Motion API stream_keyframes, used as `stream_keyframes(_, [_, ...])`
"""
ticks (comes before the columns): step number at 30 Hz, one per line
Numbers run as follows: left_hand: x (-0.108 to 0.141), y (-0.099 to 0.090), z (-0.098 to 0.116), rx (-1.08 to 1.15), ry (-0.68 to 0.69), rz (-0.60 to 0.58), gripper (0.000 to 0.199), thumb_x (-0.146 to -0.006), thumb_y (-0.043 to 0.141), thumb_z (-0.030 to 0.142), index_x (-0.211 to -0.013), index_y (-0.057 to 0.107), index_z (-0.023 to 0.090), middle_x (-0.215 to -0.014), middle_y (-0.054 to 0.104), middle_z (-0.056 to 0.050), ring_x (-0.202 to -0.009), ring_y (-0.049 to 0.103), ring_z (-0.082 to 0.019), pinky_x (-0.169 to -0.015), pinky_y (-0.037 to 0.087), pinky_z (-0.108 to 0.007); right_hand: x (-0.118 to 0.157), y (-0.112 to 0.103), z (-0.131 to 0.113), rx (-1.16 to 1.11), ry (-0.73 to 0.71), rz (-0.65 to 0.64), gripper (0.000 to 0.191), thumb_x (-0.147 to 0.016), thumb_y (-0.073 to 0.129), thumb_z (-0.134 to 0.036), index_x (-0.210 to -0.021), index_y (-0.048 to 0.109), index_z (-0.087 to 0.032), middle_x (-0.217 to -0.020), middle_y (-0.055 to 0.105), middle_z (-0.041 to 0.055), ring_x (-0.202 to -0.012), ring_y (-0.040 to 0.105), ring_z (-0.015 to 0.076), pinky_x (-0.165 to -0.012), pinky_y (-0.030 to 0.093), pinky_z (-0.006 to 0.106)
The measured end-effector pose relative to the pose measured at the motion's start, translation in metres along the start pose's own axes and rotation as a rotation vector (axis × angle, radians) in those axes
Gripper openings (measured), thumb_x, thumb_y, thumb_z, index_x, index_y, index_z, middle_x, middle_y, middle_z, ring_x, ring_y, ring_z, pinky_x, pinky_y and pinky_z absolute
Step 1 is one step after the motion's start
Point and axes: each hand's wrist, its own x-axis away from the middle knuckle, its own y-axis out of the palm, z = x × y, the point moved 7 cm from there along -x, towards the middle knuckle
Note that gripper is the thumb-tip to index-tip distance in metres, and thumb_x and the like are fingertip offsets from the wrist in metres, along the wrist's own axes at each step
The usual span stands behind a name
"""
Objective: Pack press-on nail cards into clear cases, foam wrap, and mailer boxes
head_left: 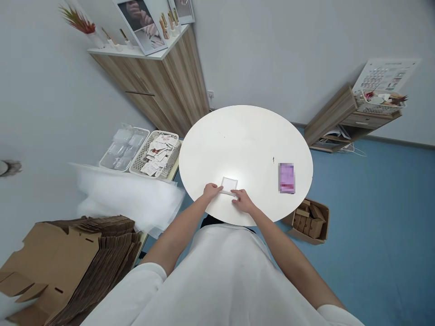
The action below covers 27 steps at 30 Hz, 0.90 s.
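A small flat white square packet (229, 184), apparently wrapped in thin translucent material, lies near the front edge of the round white table (244, 140). My left hand (211, 191) is closed at the packet's lower left corner, its thumb tip on the edge and the other fingers curled. From the right, my right hand (242, 200) reaches in with the index finger stretched onto the lower right corner. Its thumb is held apart, lower down by the tabletop. What lies inside the packet cannot be made out.
A blurred purple item (287, 178) lies on the table's right side. To the left stand a basket of cards (171, 166), a clear-bag bin (112, 164), white foam sheets (129, 194) and stacked flat cardboard (68, 253). A carton of small boxes (316, 237) sits at lower right.
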Motion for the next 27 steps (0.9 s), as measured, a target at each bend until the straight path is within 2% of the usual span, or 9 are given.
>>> stream_keyframes(3, [0.010, 0.001, -0.001, 0.016, -0.005, -0.019, 0.030, -0.069, 0.058, 0.045, -0.081, 0.055, 0.017, -0.087, 0.065, -0.008, -0.074, 0.061, -0.016, -0.061, 0.044, -0.025, 0.005, 0.000, -0.001, -0.016, -0.038, -0.057, 0.056, -0.071, 0.058, -0.027, -0.124, 0.041, -0.029, -0.112, 0.038, 0.0050, -0.068, 0.052, 0.0099, -0.076, 0.048, 0.032])
stream_keyframes(6, [0.022, 0.002, -0.005, 0.029, -0.045, -0.042, 0.034, -0.071, 0.054, 0.049, -0.082, 0.055, 0.017, -0.091, 0.065, -0.009, -0.074, 0.061, -0.016, -0.061, 0.044, -0.025, 0.013, -0.002, 0.001, -0.067, -0.039, -0.001, 0.054, -0.071, 0.056, -0.027, -0.123, 0.041, -0.028, -0.114, 0.038, 0.0052, -0.067, 0.052, 0.0098, -0.078, 0.047, 0.033])
stream_keyframes(9, [0.030, 0.002, -0.011, 0.044, -0.121, -0.082, 0.040, -0.073, 0.048, 0.055, -0.082, 0.053, 0.017, -0.091, 0.065, -0.010, -0.071, 0.062, -0.015, -0.057, 0.043, -0.025, 0.018, -0.007, 0.014, -0.205, 0.053, 0.122, 0.048, -0.073, 0.053, -0.029, -0.120, 0.043, -0.025, -0.111, 0.044, 0.0058, -0.067, 0.053, 0.0106, -0.078, 0.047, 0.034])
stream_keyframes(11, [0.031, 0.002, -0.014, 0.077, -0.162, -0.102, 0.041, -0.075, 0.045, 0.057, -0.082, 0.052, 0.017, -0.091, 0.065, -0.011, -0.069, 0.062, -0.015, -0.055, 0.043, -0.024, 0.018, -0.008, 0.024, -0.336, 0.150, 0.193, 0.053, -0.071, 0.054, -0.034, -0.121, 0.039, -0.024, -0.110, 0.047, 0.0061, -0.069, 0.055, 0.0121, -0.074, 0.048, 0.033])
stream_keyframes(15, [0.024, 0.002, -0.014, 0.140, -0.201, -0.110, 0.038, -0.077, 0.042, 0.055, -0.081, 0.051, 0.018, -0.092, 0.065, -0.010, -0.071, 0.062, -0.015, -0.056, 0.045, -0.024, 0.010, -0.004, 0.033, -0.519, 0.280, 0.263, 0.056, -0.069, 0.056, -0.039, -0.119, 0.038, -0.023, -0.112, 0.048, 0.0082, -0.079, 0.058, 0.0154, -0.067, 0.049, 0.030])
stream_keyframes(21, [0.011, 0.002, 0.000, 0.046, -0.087, -0.113, 0.035, -0.071, 0.053, 0.054, -0.079, 0.055, 0.020, -0.080, 0.066, -0.005, -0.071, 0.062, -0.018, -0.061, 0.045, -0.028, -0.003, -0.006, 0.030, -0.462, 0.366, 0.392, 0.043, -0.072, 0.050, -0.037, -0.112, 0.045, -0.022, -0.106, 0.053, 0.0088, -0.081, 0.057, 0.0181, -0.064, 0.047, 0.030])
stream_keyframes(27, [0.003, 0.002, 0.006, 0.037, -0.016, -0.178, 0.020, -0.072, 0.058, 0.038, -0.078, 0.058, 0.019, -0.069, 0.065, -0.002, -0.067, 0.061, -0.016, -0.063, 0.046, -0.026, -0.016, -0.002, 0.017, -0.389, 0.382, 0.418, 0.034, -0.068, 0.051, -0.028, -0.101, 0.049, -0.022, -0.102, 0.057, 0.0051, -0.075, 0.059, 0.0163, -0.069, 0.046, 0.030])
